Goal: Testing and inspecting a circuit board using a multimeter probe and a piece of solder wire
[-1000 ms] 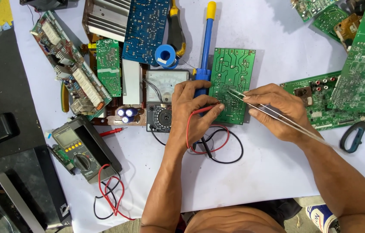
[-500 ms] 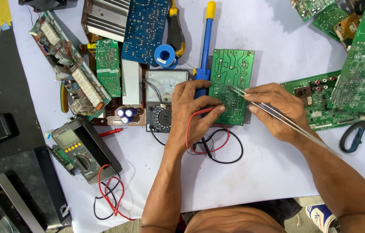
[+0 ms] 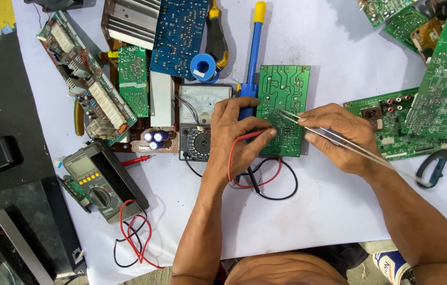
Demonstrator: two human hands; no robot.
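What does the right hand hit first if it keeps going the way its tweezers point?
The right hand points its tweezers up-left, tips already over the green circuit board. Straight on, it would likely meet that board, then the left hand; height above the board is unclear.

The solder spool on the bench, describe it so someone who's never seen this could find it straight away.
Start at the white sheet covering the bench, then find the needle-dial meter left of the left hand. The solder spool sits just above it: a small blue reel, the only round blue thing among flat boards.
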